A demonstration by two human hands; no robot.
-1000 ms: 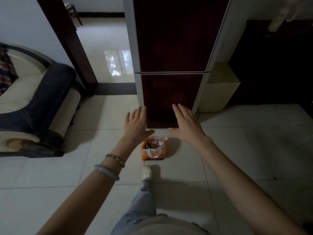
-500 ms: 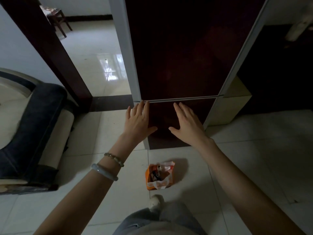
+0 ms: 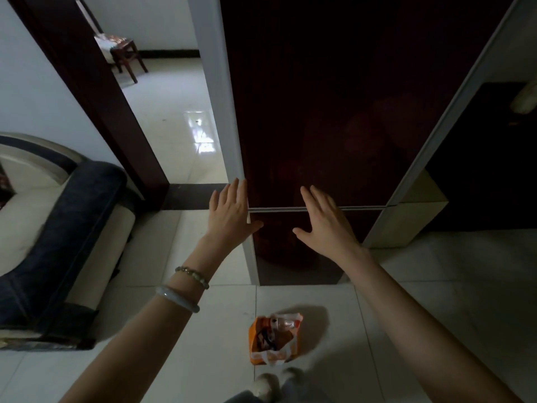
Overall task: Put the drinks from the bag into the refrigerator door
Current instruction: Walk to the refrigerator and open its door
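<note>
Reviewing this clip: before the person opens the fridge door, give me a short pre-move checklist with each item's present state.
1. Both hands free to pull the door: ok. The left hand and right hand are open and hold nothing.
2. Hand placed at the door edge: ok. The left hand's fingertips reach the pale left edge of the upper door; actual contact cannot be told.
3. Upper door shut: ok, no gap shows.
4. Bag within reach: ok. The orange bag stands on the floor in front of the refrigerator, near the person's shoe.
5. Drinks in the bag: ok, at least one bottle top shows; count cannot tell.
6. Space on the door shelves: cannot tell, interior hidden.
</note>
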